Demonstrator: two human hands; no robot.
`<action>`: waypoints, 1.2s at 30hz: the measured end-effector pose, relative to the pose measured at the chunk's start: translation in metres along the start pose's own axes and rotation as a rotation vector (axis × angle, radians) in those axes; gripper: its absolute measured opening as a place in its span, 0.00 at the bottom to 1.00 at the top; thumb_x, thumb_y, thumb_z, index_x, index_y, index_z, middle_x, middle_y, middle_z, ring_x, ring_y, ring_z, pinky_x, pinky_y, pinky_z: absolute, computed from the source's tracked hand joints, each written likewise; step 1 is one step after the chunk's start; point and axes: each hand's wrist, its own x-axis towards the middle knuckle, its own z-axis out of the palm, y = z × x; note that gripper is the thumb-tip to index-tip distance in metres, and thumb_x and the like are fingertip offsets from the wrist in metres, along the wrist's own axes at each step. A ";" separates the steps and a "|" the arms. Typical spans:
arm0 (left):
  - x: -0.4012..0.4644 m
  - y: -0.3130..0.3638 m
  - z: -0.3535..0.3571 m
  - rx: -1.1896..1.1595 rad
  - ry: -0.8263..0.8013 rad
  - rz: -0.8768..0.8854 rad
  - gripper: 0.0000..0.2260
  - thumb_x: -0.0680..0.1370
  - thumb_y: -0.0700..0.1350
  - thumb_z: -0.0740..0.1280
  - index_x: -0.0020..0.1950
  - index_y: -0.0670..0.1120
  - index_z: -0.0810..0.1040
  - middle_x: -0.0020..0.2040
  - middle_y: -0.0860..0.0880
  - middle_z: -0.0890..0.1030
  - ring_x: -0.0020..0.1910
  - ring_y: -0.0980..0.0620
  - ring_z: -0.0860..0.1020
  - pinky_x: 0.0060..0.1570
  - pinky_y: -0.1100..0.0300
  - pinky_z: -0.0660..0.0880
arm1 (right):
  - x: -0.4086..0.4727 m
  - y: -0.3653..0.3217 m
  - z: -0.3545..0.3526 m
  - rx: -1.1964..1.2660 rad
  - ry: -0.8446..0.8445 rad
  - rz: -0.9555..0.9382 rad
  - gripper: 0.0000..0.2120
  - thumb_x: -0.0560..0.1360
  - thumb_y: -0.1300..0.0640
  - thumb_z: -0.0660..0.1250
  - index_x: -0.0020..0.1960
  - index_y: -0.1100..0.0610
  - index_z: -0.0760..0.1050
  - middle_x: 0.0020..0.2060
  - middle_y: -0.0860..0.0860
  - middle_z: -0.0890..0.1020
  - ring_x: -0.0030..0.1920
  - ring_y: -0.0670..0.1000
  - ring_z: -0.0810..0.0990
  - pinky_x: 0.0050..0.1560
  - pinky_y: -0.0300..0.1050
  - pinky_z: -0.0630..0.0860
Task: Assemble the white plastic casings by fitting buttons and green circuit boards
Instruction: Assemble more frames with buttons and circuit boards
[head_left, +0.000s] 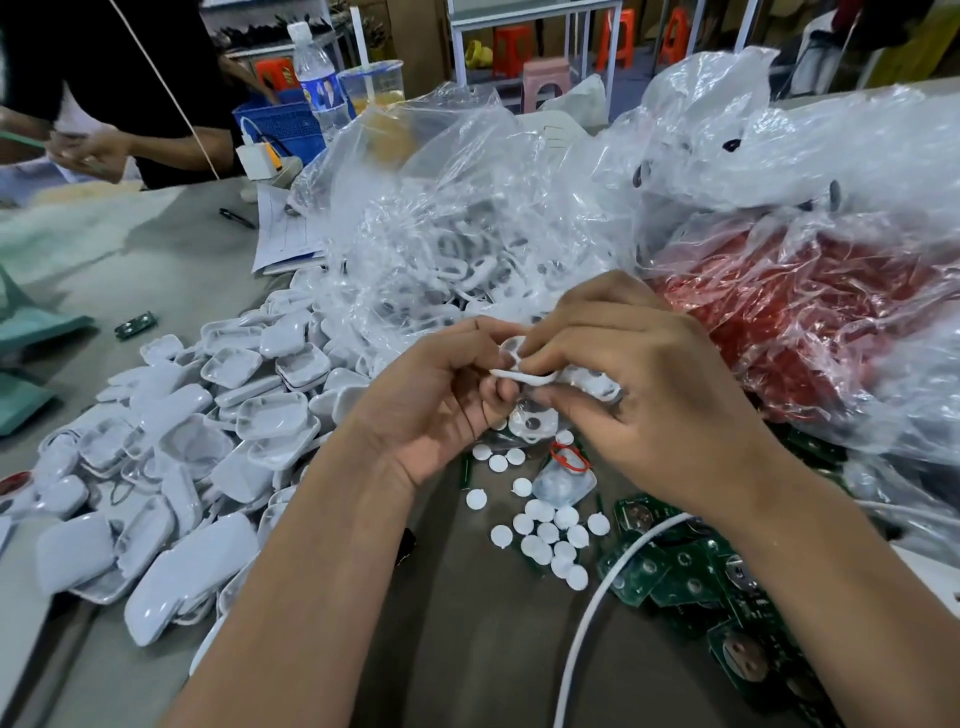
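My left hand (441, 395) and my right hand (634, 395) meet at the middle of the view, both closed on one white plastic casing (511, 358); fingers cover most of it. Below the hands several round white buttons (545, 535) lie loose on the grey table (171, 270). Green circuit boards (691, 577) are heaped at the lower right, partly under my right forearm. A large pile of white casings (208, 441) spreads over the left side.
A clear plastic bag of casings (467, 249) rises behind the hands, a bag with red contents (810, 322) to the right. A white cable (587, 623) crosses the boards. Another person (114, 124) works at the far left; a water bottle (317, 73), cup and blue basket stand behind.
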 end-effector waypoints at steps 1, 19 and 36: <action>0.000 0.001 -0.001 -0.007 -0.002 -0.013 0.15 0.73 0.29 0.61 0.36 0.41 0.85 0.33 0.44 0.79 0.24 0.55 0.74 0.25 0.69 0.74 | 0.000 -0.001 0.001 0.016 0.002 -0.013 0.08 0.71 0.65 0.80 0.50 0.59 0.86 0.49 0.47 0.87 0.56 0.49 0.80 0.56 0.45 0.77; -0.002 -0.017 0.017 -0.543 -0.143 -0.064 0.06 0.71 0.33 0.73 0.45 0.31 0.82 0.41 0.40 0.83 0.35 0.51 0.83 0.36 0.68 0.80 | -0.001 0.000 0.005 -0.025 0.334 -0.065 0.05 0.78 0.61 0.76 0.50 0.64 0.86 0.49 0.53 0.87 0.53 0.58 0.82 0.54 0.49 0.78; 0.006 -0.033 0.023 -0.467 -0.297 0.022 0.17 0.76 0.44 0.69 0.60 0.36 0.75 0.48 0.41 0.82 0.48 0.46 0.84 0.47 0.56 0.83 | 0.000 -0.002 0.006 -0.060 0.379 -0.016 0.10 0.75 0.60 0.79 0.42 0.65 0.82 0.47 0.56 0.85 0.51 0.58 0.78 0.54 0.41 0.73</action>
